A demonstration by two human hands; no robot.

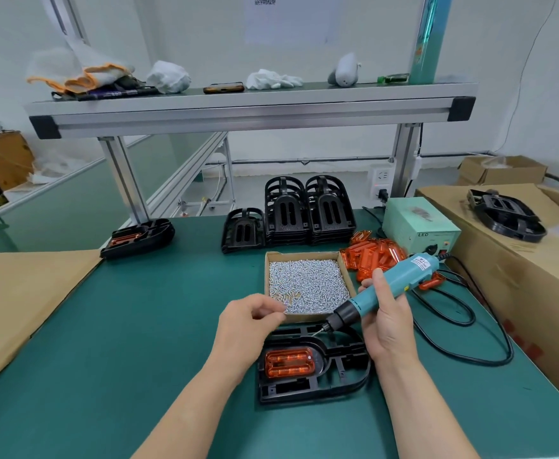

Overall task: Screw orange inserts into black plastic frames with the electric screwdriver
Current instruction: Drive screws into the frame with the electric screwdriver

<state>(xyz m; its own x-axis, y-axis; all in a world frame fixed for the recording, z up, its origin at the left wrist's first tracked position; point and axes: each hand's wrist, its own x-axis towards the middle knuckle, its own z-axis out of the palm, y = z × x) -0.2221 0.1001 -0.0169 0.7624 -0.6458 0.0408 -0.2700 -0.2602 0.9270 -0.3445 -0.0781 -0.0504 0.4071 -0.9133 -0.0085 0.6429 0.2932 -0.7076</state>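
Observation:
A black plastic frame (347, 379) lies on the green mat in front of me with an orange insert (289, 362) seated in it. My right hand (387, 323) grips the teal electric screwdriver (387, 286), tilted, its bit pointing down-left just above the frame's far edge. My left hand (248, 323) hovers at the near edge of the cardboard screw tray (346, 270), fingers curled with thumb and fingertips together; whether they pinch a screw I cannot tell.
Stacks of black frames (307, 213) stand behind the tray, a pile of orange inserts (374, 256) to its right. A finished frame (139, 238) lies far left. The power box (420, 226), its looping black cable (463, 326) and cardboard boxes (516, 276) line the right side.

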